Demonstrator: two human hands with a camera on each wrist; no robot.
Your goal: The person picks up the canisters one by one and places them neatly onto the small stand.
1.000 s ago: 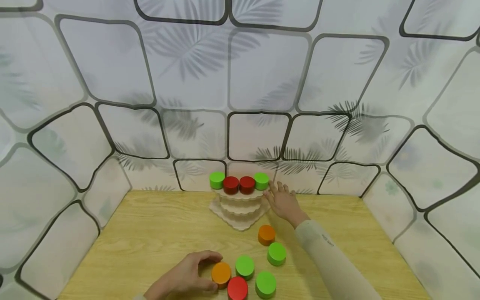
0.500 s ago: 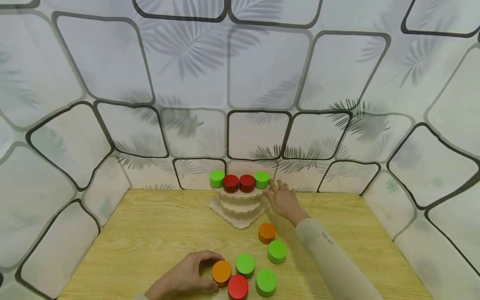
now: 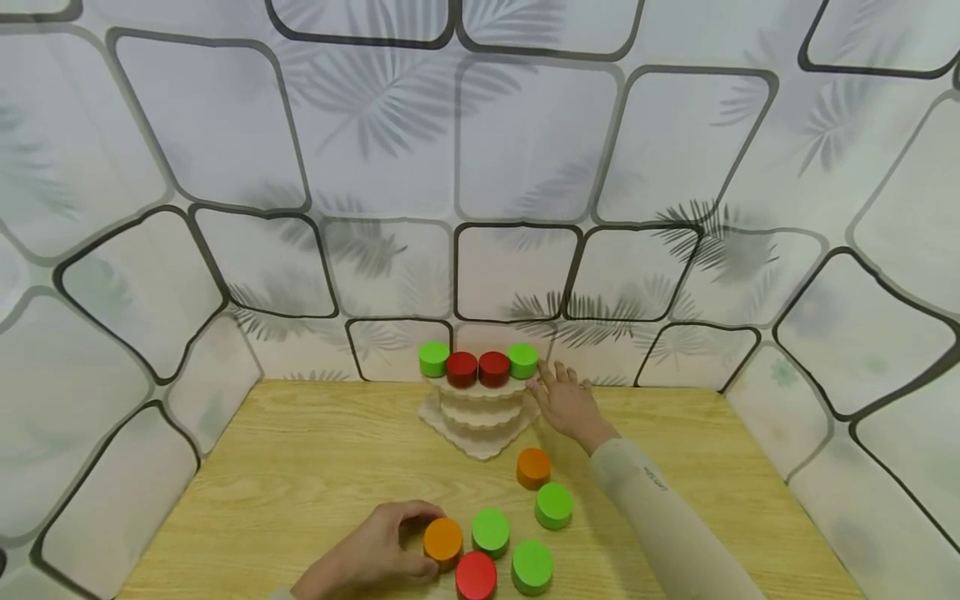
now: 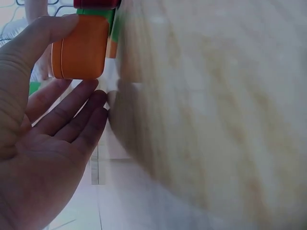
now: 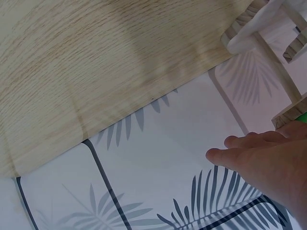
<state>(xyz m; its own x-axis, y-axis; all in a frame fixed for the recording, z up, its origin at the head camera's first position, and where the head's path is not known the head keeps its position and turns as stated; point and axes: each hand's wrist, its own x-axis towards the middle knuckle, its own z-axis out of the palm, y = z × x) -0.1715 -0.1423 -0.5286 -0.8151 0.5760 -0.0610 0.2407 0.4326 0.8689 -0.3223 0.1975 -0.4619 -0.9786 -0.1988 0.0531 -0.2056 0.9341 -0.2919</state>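
In the head view my left hand (image 3: 375,546) holds an orange round box (image 3: 443,540) at the front of the table, thumb on one side and fingers on the other. A seam runs round this orange box (image 4: 81,48) in the left wrist view. My right hand (image 3: 568,404) is stretched out at the right side of a tiered wooden stand (image 3: 482,412), fingertips at the top tier and a green round box (image 3: 522,360). Another green box (image 3: 434,359) and two red ones (image 3: 477,369) line that tier. In the right wrist view the right hand (image 5: 268,158) has its fingers extended.
Beside the held box stand a red round box (image 3: 476,575) and two green ones (image 3: 512,550). Farther right are another green box (image 3: 553,506) and an orange one (image 3: 533,468), below the right forearm. A patterned cloth (image 3: 390,275) encloses the wooden table (image 3: 322,450).
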